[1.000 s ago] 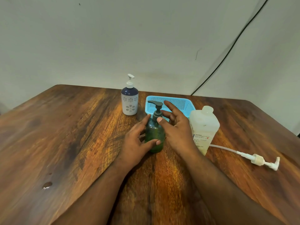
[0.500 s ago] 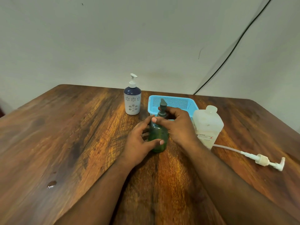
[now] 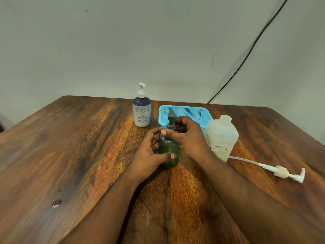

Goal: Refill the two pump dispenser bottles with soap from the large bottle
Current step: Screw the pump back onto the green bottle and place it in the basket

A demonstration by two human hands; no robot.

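A green pump dispenser bottle (image 3: 168,147) stands upright at the middle of the wooden table (image 3: 73,148). My left hand (image 3: 149,154) grips its body from the left. My right hand (image 3: 189,136) curls round the collar of its grey pump head (image 3: 171,118). A blue-and-white flowered dispenser bottle (image 3: 142,111) with a white pump stands behind and to the left. The large translucent soap bottle (image 3: 222,136) stands open to the right, with its own white pump (image 3: 281,172) lying on the table beside it.
A light blue mesh basket (image 3: 188,112) sits behind the green bottle, against the large bottle. A black cable (image 3: 246,55) runs down the wall at the back right. A small wet spot (image 3: 56,203) marks the table at the near left.
My right hand closed round the green bottle's pump collar and the pump head turned from sideways to pointing away. The left hand kept its hold on the bottle.
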